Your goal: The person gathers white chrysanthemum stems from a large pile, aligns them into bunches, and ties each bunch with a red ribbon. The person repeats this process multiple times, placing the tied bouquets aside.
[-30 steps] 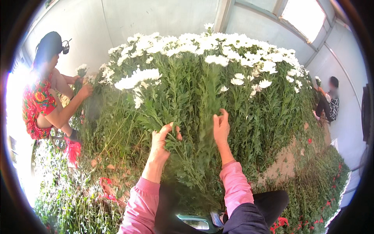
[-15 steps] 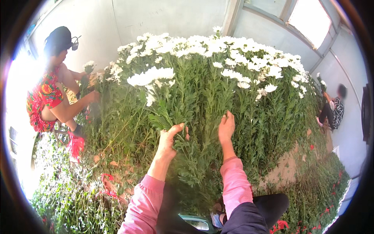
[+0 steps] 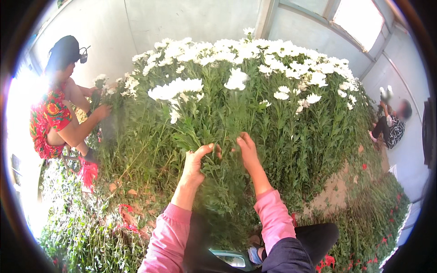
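Observation:
My left hand (image 3: 195, 164) is closed around the leafy stems of a bunch of white chrysanthemums (image 3: 176, 89), whose blooms stand above it at the left of centre. Just to the right, my right hand (image 3: 247, 150) pinches the stem of a single white chrysanthemum (image 3: 236, 79), slightly blurred, its head up in front of the pile. A small gap separates the two hands. Cut leaves and stem ends hang below my left hand, between my forearms. Behind both hands rises a wide stack of chrysanthemums (image 3: 273, 104) with white heads on top and green stems below.
At the left a person in a red flowered top (image 3: 57, 107) handles stems. Another person (image 3: 393, 125) squats at the far right with white flowers. Stripped greenery (image 3: 91, 227) and red ties (image 3: 127, 218) litter the ground. Pale wall panels (image 3: 191, 20) stand behind the stack.
My right hand has moved left toward my left hand, bringing a chrysanthemum out from the stack. My left hand stays nearly in place. The person at right has raised flowers.

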A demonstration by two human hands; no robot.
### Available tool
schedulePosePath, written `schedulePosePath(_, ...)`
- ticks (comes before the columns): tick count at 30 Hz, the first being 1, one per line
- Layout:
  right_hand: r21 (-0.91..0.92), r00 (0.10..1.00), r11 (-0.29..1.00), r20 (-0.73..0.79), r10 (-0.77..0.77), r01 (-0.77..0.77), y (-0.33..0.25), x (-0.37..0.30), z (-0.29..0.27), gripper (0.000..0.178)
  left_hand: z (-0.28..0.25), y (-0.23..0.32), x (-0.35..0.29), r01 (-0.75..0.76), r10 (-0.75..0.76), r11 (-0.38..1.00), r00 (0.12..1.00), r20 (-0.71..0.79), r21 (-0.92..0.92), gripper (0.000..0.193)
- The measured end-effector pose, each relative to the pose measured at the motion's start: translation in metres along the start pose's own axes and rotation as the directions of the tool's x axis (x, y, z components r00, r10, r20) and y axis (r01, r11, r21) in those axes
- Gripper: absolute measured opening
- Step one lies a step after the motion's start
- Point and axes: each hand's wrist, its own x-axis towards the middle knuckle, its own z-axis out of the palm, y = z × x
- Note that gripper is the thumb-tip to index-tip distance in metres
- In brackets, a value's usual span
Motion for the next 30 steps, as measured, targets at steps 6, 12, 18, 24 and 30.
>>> schedulePosePath(6,-0.155,0.987,0.979,0.113,-0.116,0.133,-0.052,-0.048,0.007,0.033,0.006,0.000,-0.001,0.020,-0.020,0.998,1.000,-0.003,-0.053,0.023)
schedulePosePath(12,-0.395,0.945,0.860,0.087,-0.315,0.323,-0.061,-0.072,0.034,0.031,0.010,-0.006,-0.002,0.035,-0.036,0.997,0.999,-0.013,-0.071,0.030)
schedulePosePath(18,-0.383,0.932,0.863,-0.012,-0.362,0.331,-0.061,-0.072,0.047,0.030,0.015,-0.009,-0.007,-0.011,0.010,1.000,0.998,0.068,0.004,0.033)
schedulePosePath(24,-0.330,0.922,0.879,-0.061,-0.383,0.344,-0.069,-0.072,0.063,0.019,0.016,-0.010,-0.011,-0.073,0.070,0.997,0.992,0.101,0.019,0.035)
schedulePosePath(30,-0.311,0.856,0.804,0.071,-0.512,0.507,-0.055,-0.067,0.065,0.022,0.007,-0.003,-0.011,-0.103,0.104,0.994,0.992,-0.077,0.023,0.031)
